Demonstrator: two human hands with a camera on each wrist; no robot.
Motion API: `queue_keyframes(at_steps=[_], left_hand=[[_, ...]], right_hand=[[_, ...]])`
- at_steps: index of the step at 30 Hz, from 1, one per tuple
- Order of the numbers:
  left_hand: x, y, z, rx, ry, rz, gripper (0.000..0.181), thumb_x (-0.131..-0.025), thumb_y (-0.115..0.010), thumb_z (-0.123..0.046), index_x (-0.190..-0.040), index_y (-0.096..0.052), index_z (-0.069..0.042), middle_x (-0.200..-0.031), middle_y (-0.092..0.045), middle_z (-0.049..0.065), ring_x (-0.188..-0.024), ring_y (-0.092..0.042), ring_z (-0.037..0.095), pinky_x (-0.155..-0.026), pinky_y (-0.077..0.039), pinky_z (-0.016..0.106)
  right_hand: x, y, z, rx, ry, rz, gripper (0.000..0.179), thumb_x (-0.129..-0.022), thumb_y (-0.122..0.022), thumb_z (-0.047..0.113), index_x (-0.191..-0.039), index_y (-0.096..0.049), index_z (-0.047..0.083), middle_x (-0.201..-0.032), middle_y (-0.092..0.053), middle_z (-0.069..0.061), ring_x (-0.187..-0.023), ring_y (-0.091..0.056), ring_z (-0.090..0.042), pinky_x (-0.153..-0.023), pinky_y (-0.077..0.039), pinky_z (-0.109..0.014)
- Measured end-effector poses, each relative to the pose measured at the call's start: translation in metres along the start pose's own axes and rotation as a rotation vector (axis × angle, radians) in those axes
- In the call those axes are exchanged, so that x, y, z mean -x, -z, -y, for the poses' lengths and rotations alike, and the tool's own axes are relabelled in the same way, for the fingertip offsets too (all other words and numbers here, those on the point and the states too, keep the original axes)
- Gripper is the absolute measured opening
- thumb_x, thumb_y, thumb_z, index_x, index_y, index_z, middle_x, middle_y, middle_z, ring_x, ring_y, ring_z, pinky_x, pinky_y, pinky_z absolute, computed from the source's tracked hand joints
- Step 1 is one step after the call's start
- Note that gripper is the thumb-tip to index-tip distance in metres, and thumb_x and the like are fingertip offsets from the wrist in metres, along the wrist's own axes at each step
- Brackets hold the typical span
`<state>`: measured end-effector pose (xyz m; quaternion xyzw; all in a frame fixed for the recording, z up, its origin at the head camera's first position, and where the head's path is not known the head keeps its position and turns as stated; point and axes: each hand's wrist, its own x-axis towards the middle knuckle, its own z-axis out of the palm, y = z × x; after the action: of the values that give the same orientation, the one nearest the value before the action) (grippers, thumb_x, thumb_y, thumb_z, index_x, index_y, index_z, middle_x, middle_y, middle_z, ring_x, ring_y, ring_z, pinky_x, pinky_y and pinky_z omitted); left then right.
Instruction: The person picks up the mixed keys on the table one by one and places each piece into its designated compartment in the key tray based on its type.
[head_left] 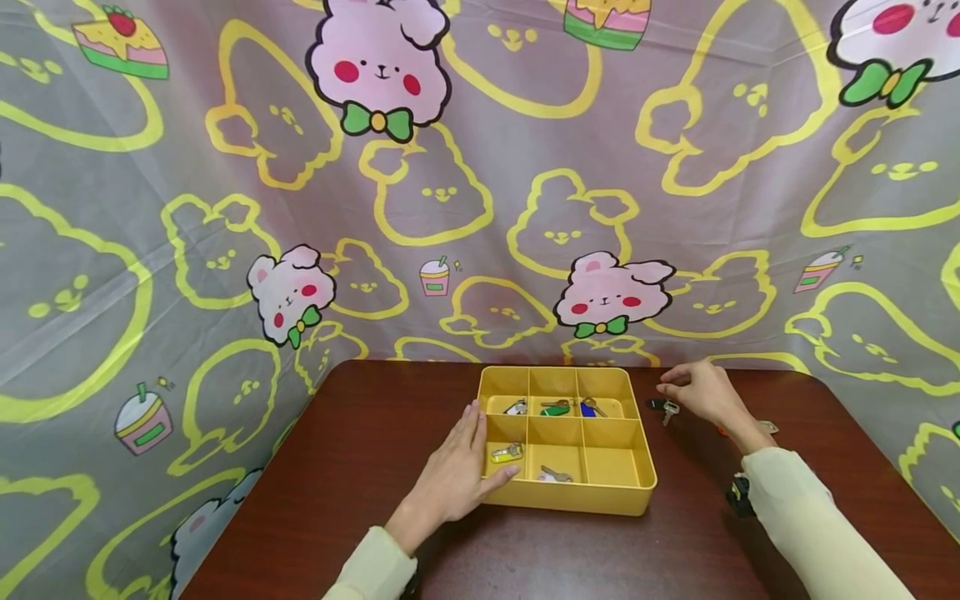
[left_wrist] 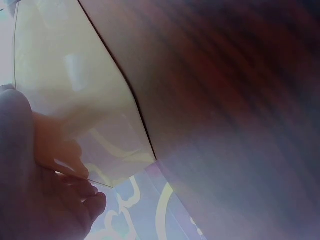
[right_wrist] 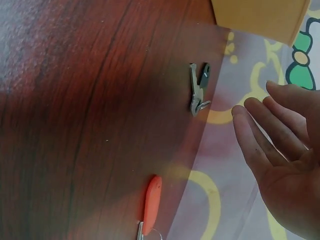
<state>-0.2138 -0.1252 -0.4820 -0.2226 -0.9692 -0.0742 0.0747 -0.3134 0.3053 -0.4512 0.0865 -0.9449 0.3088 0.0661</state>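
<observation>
A yellow six-compartment box (head_left: 570, 498) stands on the table. My left hand (head_left: 453, 475) rests along its left wall, fingers straight and thumb over the front left corner. To the right of the box, my right hand (head_left: 705, 393) hovers with loosely bent fingers and nothing between them. Just under its fingertips lies a key with a black tag (head_left: 670, 409), apart from the hand in the right wrist view. Keys with a green tag (head_left: 555, 409), a blue tag (head_left: 589, 408) and a yellow tag (head_left: 507, 452) lie in separate compartments.
Behind the right wrist lies a key (head_left: 768, 427) with an orange tag (right_wrist: 152, 200), partly hidden in the head view. The back left compartment holds a small key (head_left: 516, 407), the front middle one another key (head_left: 555, 475). A patterned curtain (head_left: 480, 167) borders the brown table (head_left: 345, 433).
</observation>
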Motion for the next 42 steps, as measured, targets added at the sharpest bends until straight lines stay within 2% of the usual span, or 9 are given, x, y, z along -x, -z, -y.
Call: queue_keyframes(at_steps=[8,15,22,28,35,37,42], left_hand=[[0.000,0.001,0.000,-0.001,0.001,-0.005,0.105,-0.102,-0.030,-0.078,-0.164,-0.024,0.007,-0.176,-0.010,0.023,-0.164,-0.018,0.036,-0.130,-0.032,0.045],[0.000,0.000,-0.001,0.006,0.007,0.000,0.106,-0.101,-0.028,-0.079,-0.164,-0.024,0.007,-0.176,-0.010,0.022,-0.165,-0.018,0.035,-0.130,-0.032,0.045],[0.000,-0.001,-0.001,-0.009,0.002,-0.006,0.104,-0.102,-0.030,-0.078,-0.164,-0.023,0.006,-0.176,-0.010,0.023,-0.164,-0.020,0.037,-0.130,-0.032,0.046],[0.000,-0.001,0.000,-0.012,0.003,-0.006,0.104,-0.102,-0.030,-0.078,-0.163,-0.025,0.007,-0.176,-0.011,0.023,-0.164,-0.020,0.037,-0.130,-0.032,0.045],[0.000,0.000,-0.001,-0.009,0.010,0.005,0.107,-0.101,-0.024,-0.081,-0.164,-0.024,0.006,-0.176,-0.013,0.023,-0.165,-0.017,0.034,-0.130,-0.032,0.044],[0.000,0.000,-0.001,-0.009,0.009,0.005,0.107,-0.101,-0.025,-0.081,-0.164,-0.024,0.006,-0.176,-0.013,0.023,-0.165,-0.018,0.034,-0.130,-0.032,0.044],[0.000,0.000,-0.001,-0.003,0.011,0.004,0.106,-0.101,-0.027,-0.080,-0.164,-0.024,0.006,-0.176,-0.011,0.022,-0.165,-0.018,0.035,-0.130,-0.032,0.044]], right_hand=[[-0.001,-0.004,-0.004,0.020,-0.006,0.009,0.025,-0.096,-0.074,0.017,-0.109,-0.079,-0.004,-0.103,-0.081,-0.021,-0.084,-0.074,-0.024,-0.065,-0.055,-0.030],[-0.001,-0.009,-0.014,0.046,-0.027,0.028,0.024,-0.097,-0.072,0.014,-0.109,-0.079,-0.005,-0.103,-0.081,-0.019,-0.083,-0.072,-0.023,-0.065,-0.053,-0.029],[-0.001,-0.013,-0.020,0.090,-0.034,0.040,0.031,-0.096,-0.073,0.017,-0.113,-0.076,-0.008,-0.105,-0.080,-0.022,-0.088,-0.074,-0.029,-0.071,-0.058,-0.038],[0.000,-0.015,-0.025,0.095,-0.044,0.065,0.036,-0.095,-0.073,0.017,-0.118,-0.074,-0.011,-0.107,-0.079,-0.024,-0.085,-0.072,-0.026,-0.073,-0.058,-0.041],[0.000,-0.016,-0.029,0.098,-0.032,0.086,0.042,-0.096,-0.072,0.018,-0.124,-0.070,-0.013,-0.118,-0.075,-0.030,-0.097,-0.072,-0.036,-0.082,-0.060,-0.053],[0.000,-0.017,-0.029,0.102,-0.029,0.088,0.042,-0.096,-0.072,0.018,-0.124,-0.070,-0.013,-0.118,-0.075,-0.031,-0.097,-0.071,-0.036,-0.083,-0.059,-0.054],[0.000,-0.018,-0.031,0.115,-0.026,0.100,0.034,-0.097,-0.071,0.016,-0.119,-0.073,-0.010,-0.110,-0.078,-0.026,-0.088,-0.068,-0.029,-0.076,-0.058,-0.047]])
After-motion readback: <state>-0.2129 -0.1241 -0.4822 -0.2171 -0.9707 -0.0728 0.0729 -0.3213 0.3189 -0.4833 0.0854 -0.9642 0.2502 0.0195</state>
